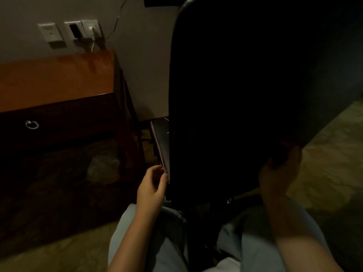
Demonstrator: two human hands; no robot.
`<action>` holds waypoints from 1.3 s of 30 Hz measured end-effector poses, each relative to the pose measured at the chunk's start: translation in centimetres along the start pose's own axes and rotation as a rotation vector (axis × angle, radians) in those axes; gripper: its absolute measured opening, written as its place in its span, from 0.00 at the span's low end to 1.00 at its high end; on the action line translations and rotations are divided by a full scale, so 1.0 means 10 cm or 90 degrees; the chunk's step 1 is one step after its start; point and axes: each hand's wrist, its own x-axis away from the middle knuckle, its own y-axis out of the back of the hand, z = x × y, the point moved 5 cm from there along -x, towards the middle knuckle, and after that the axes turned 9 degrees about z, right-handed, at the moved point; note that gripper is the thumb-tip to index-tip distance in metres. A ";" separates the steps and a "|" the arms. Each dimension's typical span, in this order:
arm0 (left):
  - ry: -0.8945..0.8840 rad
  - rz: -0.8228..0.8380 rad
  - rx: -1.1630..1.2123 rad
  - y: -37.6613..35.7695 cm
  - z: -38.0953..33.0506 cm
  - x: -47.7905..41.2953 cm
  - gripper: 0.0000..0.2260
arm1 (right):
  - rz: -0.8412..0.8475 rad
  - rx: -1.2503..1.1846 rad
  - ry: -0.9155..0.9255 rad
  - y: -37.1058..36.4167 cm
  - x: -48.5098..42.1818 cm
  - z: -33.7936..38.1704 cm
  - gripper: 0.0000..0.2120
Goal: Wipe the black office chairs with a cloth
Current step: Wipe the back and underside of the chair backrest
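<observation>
- Your R hand (279, 173) is up, fingers curled round the bottom edge of the chair back (255, 75).
- Your L hand (152, 185): fingers curled, tips at thin panel (160, 142) beside it; can't tell if pinching.

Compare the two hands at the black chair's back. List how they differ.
The left hand is lit and sits at the left edge of the chair back, fingers curled toward it. The right hand is in shadow, gripping the lower right edge. Whether the left hand pinches anything is unclear, while the right hand plainly holds. Both are bare and at the same chair back.
</observation>
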 end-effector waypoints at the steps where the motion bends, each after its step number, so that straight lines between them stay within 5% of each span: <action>1: -0.010 -0.018 0.002 0.01 -0.03 0.01 0.11 | -0.006 0.007 -0.019 -0.02 0.00 0.01 0.17; 5: -0.047 -0.077 -0.013 0.01 -0.14 0.04 0.06 | 0.015 -0.012 0.037 -0.34 0.32 0.32 0.19; 11: -0.094 -0.113 -0.104 -0.03 -0.20 0.09 0.04 | 0.296 0.074 0.363 -1.04 1.14 0.82 0.16; 15: -0.145 -0.121 -0.145 -0.03 -0.24 0.14 0.02 | 0.347 0.083 0.436 -1.02 1.10 0.73 0.14; 21: -0.198 -0.080 -0.165 -0.10 -0.29 0.15 0.12 | 0.198 0.070 0.203 -0.41 0.41 0.17 0.21; 30: -0.219 -0.050 -0.183 -0.19 -0.34 0.15 0.17 | 0.030 0.025 -0.122 -0.11 0.04 -0.37 0.14; 34: -0.207 -0.052 -0.181 -0.19 -0.33 0.16 0.18 | 0.069 0.051 0.036 -0.49 0.52 0.14 0.19; 39: -0.195 -0.048 -0.228 -0.20 -0.28 0.17 0.19 | 0.337 0.082 0.224 -1.10 1.17 0.58 0.18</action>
